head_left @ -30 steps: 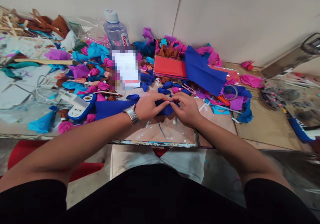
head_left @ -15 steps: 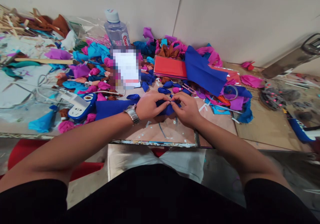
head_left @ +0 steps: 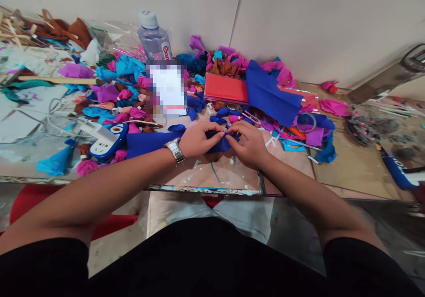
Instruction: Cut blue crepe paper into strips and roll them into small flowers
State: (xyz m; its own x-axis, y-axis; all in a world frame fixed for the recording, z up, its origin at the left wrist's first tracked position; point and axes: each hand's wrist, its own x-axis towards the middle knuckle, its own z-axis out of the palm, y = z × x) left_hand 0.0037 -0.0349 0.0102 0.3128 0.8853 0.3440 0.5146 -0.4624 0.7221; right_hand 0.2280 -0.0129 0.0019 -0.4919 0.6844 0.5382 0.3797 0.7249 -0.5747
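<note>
Between my hands is a small piece of dark blue crepe paper (head_left: 222,145), bunched and partly hidden by the fingers. My left hand (head_left: 199,140), with a metal watch (head_left: 175,150) at its wrist, pinches the paper's left side between thumb and fingers. From the other side my right hand (head_left: 248,143) pinches it too, the fingertips of both hands almost touching. A flat blue sheet (head_left: 146,144) lies left of my left hand. Just beyond the hands are small blue twisted bundles (head_left: 218,120) and pink-handled scissors (head_left: 251,117).
A power strip (head_left: 109,142) with a plugged-in charger and cable sits at left. Behind are a water bottle (head_left: 154,38), a partly blurred phone (head_left: 169,86), a red packet (head_left: 226,89) and a large blue sheet (head_left: 270,94). A tape roll (head_left: 306,123) lies at right among coloured scraps.
Both hands stay in nearly the same place, still pinching the blue paper. The fingertips and the paper between them have shifted only slightly.
</note>
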